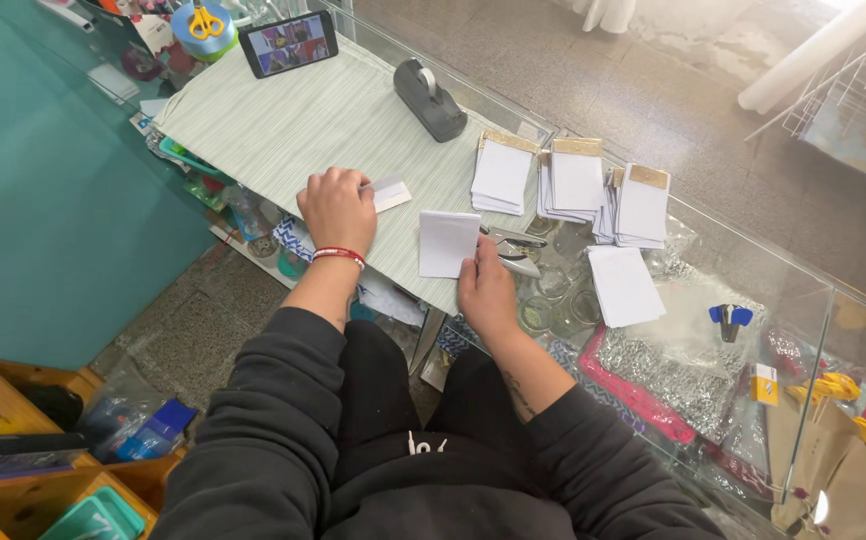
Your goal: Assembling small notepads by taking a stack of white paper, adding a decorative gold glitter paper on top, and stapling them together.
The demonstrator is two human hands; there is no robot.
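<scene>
One paper pad point(448, 242) beside right fingers point(474, 256)

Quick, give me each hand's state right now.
Left hand: curled shut on a small white paper slip on the striped mat.
Right hand: fingers flat, open, pressing a white rectangular paper stack.

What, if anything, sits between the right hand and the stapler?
Nothing visible. The right hand rests on the white paper, and the stapler lies just beside its fingers on the mat, with no object between them.
</scene>
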